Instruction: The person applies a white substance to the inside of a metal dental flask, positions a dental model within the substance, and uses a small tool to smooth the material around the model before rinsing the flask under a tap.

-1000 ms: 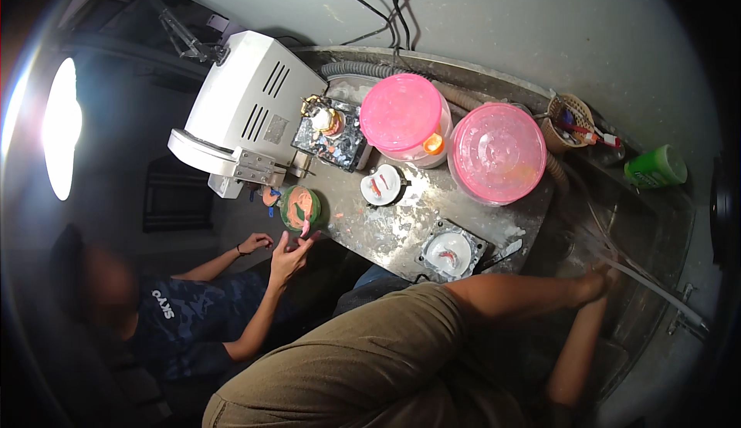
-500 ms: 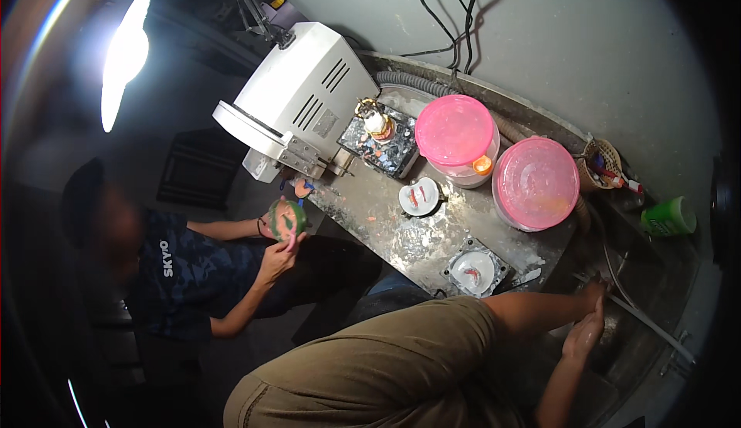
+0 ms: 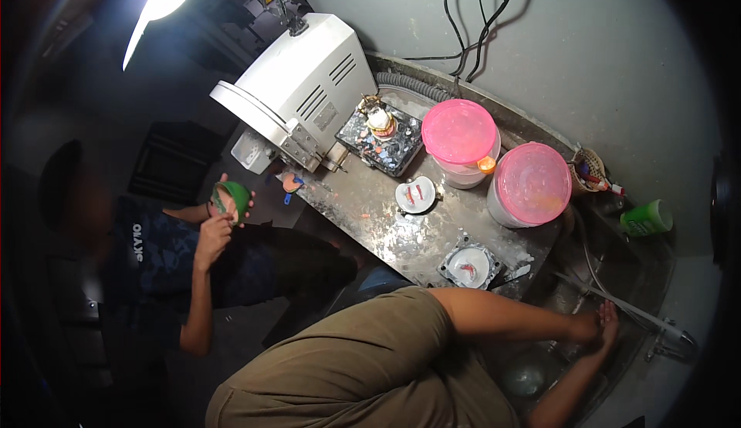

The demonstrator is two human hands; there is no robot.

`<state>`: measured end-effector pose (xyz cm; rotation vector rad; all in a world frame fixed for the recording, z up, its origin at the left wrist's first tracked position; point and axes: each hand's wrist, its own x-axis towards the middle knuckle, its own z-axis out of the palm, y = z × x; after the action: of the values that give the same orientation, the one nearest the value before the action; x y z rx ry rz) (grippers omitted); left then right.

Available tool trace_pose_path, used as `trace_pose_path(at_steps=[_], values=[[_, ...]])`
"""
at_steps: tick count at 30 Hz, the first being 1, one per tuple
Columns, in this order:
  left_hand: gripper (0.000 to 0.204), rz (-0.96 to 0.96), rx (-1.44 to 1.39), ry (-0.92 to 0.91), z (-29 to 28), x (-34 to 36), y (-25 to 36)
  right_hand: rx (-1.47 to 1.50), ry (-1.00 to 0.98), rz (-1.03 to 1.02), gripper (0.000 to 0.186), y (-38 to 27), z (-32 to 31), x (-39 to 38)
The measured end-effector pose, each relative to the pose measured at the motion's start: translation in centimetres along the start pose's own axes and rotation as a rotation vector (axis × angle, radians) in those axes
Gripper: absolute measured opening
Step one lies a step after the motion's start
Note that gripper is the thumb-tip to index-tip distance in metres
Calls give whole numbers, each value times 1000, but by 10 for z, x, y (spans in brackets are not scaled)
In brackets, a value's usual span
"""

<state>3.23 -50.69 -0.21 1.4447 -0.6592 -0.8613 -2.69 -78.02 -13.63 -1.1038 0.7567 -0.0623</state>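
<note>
Over the sink, my left hand and my right hand meet, pressed against each other below a long tap spout. My right hand's fingers stretch upward. The left hand's fingers are mostly hidden against the right, and no object shows between them. To the left of my hands, a dental flask half filled with white plaster, with a red patch in it, lies near the counter's edge beside a flat blade. Another round plaster-filled flask half rests farther back.
Two pink-lidded tubs stand along the wall, near a basket and a tilted green cup. A white machine and a dark block bearing a model occupy the far counter. At left, a co-worker holds a green bowl.
My joined hands have shifted slightly within the sink, and my left forearm reaches across more fully. The co-worker's green bowl has moved left and tilted. The view has shifted a little.
</note>
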Motion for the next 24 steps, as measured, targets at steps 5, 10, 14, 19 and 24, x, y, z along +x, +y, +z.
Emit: trace_pose_path(at_steps=[5, 10, 14, 19, 24], values=[[28, -53, -17, -31, -98, -57, 53, -166, 336, -209, 37, -96, -66, -41], [27, 26, 142, 146, -261, -161, 62, -1514, 854, -522, 29, -180, -6, -105], [28, -109, 40, 258, -302, -224, 39, -1302, 928, -435, 25, -180, -16, -126], [25, -291, 36, 452, -314, -281, -12, -1705, 1025, -819, 24, -167, -13, -130], [15, -385, 32, 646, -318, -306, -62, -1693, 1212, -713, 25, -187, -10, -151]])
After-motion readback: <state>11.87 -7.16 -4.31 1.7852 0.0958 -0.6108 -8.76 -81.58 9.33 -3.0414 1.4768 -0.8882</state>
